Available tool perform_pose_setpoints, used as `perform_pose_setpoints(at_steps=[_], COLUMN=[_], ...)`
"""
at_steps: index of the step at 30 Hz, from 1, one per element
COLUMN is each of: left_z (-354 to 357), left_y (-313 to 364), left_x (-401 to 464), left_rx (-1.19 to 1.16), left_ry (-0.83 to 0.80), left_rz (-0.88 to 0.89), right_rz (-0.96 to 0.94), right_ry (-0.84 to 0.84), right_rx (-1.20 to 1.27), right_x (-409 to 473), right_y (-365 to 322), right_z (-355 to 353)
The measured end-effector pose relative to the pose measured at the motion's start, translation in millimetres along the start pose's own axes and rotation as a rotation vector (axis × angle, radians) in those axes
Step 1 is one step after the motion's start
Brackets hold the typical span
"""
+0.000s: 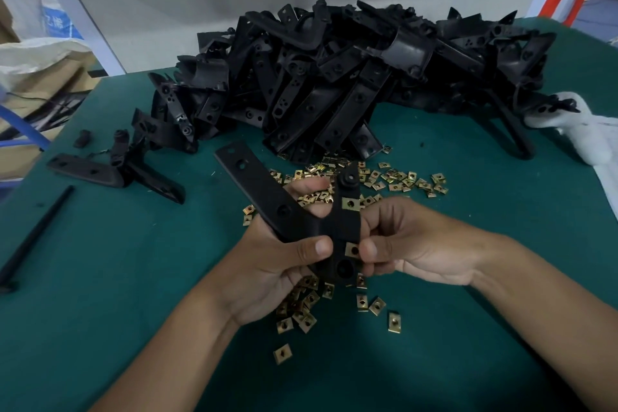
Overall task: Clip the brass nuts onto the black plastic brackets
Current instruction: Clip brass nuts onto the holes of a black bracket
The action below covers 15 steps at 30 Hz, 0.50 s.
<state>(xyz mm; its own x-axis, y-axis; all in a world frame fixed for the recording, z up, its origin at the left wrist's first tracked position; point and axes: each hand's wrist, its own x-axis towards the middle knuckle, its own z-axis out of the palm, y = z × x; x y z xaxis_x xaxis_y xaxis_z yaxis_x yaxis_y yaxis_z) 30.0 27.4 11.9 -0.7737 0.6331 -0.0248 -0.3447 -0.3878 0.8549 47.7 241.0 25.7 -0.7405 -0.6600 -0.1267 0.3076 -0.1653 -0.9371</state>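
Observation:
A black plastic bracket with two arms is held above the green table. My left hand grips it from below, thumb across its middle. One brass nut sits clipped on the bracket's right arm. My right hand pinches a second brass nut against the lower end of that arm. Loose brass nuts lie scattered beneath and beyond my hands, with more near my left wrist.
A big heap of black brackets fills the back of the green table. Two brackets lie apart at the left, next to a thin black rod. A white cloth lies at the right edge.

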Motion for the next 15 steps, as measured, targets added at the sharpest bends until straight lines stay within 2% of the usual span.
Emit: perform_pose_setpoints(at_steps=[5, 12, 15], left_z=[-1.0, 0.9, 2.4], left_y=[-3.4, -3.4, -3.8], left_x=[2.2, 0.4, 3.8], left_rx=[-0.009, 0.059, 0.102], left_ry=[0.010, 0.059, 0.155], left_rz=[0.016, 0.079, 0.173], right_rz=[-0.083, -0.125, -0.163], right_ry=[0.196, 0.181, 0.279], right_rx=[-0.114, -0.141, -0.192], right_x=[3.4, 3.7, 4.5], right_y=[4.8, 5.9, 0.4], right_z=[5.3, 0.1, -0.4])
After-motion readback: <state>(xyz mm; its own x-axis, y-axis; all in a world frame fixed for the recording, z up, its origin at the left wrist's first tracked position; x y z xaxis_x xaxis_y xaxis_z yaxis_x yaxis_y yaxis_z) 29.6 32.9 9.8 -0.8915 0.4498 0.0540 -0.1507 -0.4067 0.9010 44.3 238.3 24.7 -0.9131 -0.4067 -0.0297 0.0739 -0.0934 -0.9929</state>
